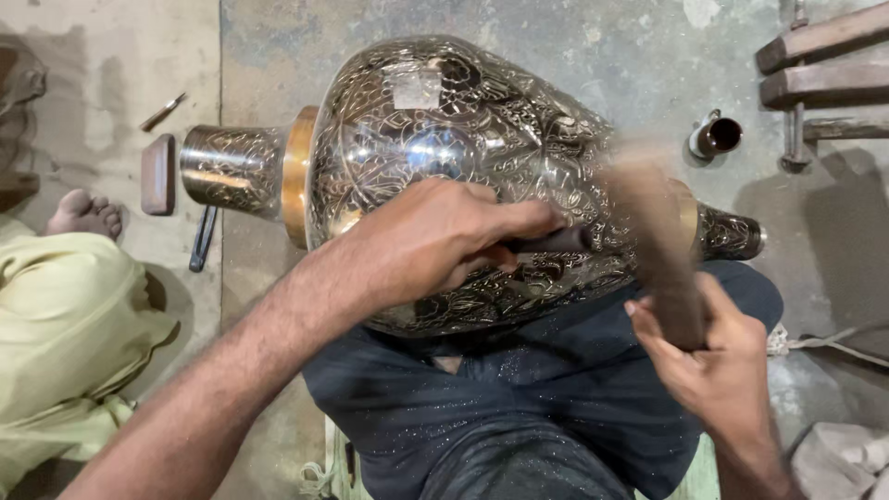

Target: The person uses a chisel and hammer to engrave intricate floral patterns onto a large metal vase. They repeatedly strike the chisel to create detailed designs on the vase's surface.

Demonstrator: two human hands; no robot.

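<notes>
A large engraved metal vase (435, 139) lies on its side across my lap, its neck to the left and its foot (727, 231) to the right. My left hand (435, 241) rests on the vase's belly and grips a dark chisel (551, 241) whose tip touches the metal. My right hand (713, 347) holds a wooden mallet (653, 231), blurred by motion, raised close to the chisel's end.
Another person in a pale yellow garment (65, 315) sits at the left, a bare foot (85, 213) showing. A small wooden block (158, 174), a dark tool (202, 239) and a thin tool (163, 111) lie on the concrete floor. A small metal cup (718, 135) and wooden planks (820, 60) are at the upper right.
</notes>
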